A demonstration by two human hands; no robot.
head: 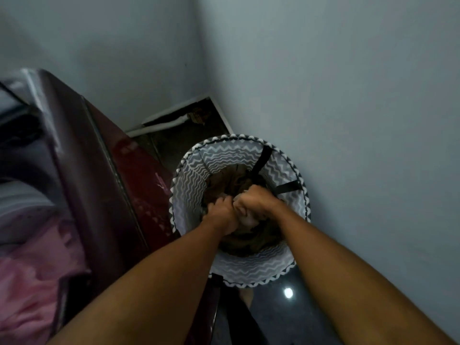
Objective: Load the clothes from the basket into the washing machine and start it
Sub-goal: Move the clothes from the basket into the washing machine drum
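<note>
Basket [191, 185] upright, mouth up, by right wall, right of washer [99, 170] | clothes [249, 235] inside, axis unclear | L hand [222, 212] & R hand [254, 199] clenched on pale garment [249, 220], bunched between/under fists.

basket [191, 192]: zigzag-patterned, upright beside washing machine [104, 170] | clothes [234, 183]: brown and pale (crumpled) inside basket

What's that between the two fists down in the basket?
In the head view, a bunched pale cloth sits between the left hand and right hand, both gripping it inside the basket.
</note>
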